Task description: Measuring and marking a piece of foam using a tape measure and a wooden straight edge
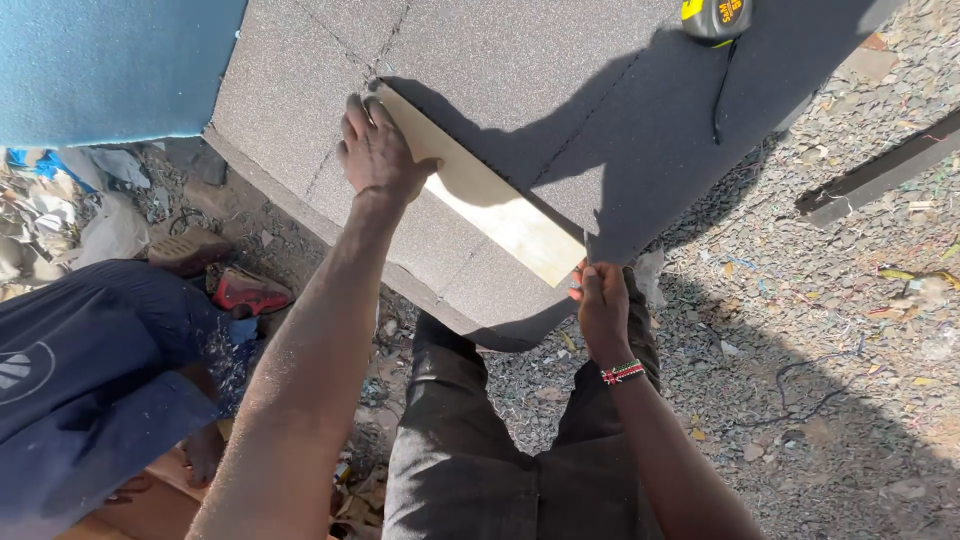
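Note:
A thick grey foam slab lies in front of me, marked with thin drawn lines. Across it lies a pale wooden strip, running from upper left to lower right. My left hand presses flat on the strip's far end. My right hand, with a beaded band on the wrist, grips the slab's near edge just below the strip's near end; a small orange object shows at the fingers, and what it is I cannot tell. My dark trousers show below.
A yellow and black tape measure sits on the slab's far edge. A blue foam block lies at upper left. A person in dark blue clothing is at my left. A dark bar lies on the littered gravel.

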